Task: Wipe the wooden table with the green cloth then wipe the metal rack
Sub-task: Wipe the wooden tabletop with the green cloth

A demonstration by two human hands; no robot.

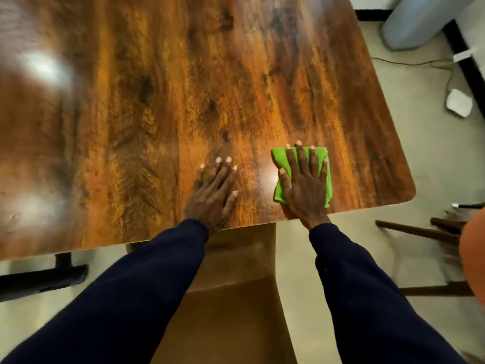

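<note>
The wooden table [183, 88] fills most of the head view, its top dark and glossy with light glare. Near its front right corner lies the folded green cloth [282, 160]. My right hand [305, 185] lies flat on the cloth, fingers straight and spread, pressing it against the wood. My left hand [214, 191] rests flat on the bare tabletop just left of the cloth, fingers straight. Both arms wear dark blue sleeves. The metal rack is not in view.
A brown chair seat [236, 285] sits under the table's front edge between my arms. Dark wooden chair legs [420, 232] and an orange shape stand at the right. A white device [458, 103] with a cable lies on the floor. A black table foot [39, 279] shows at the left.
</note>
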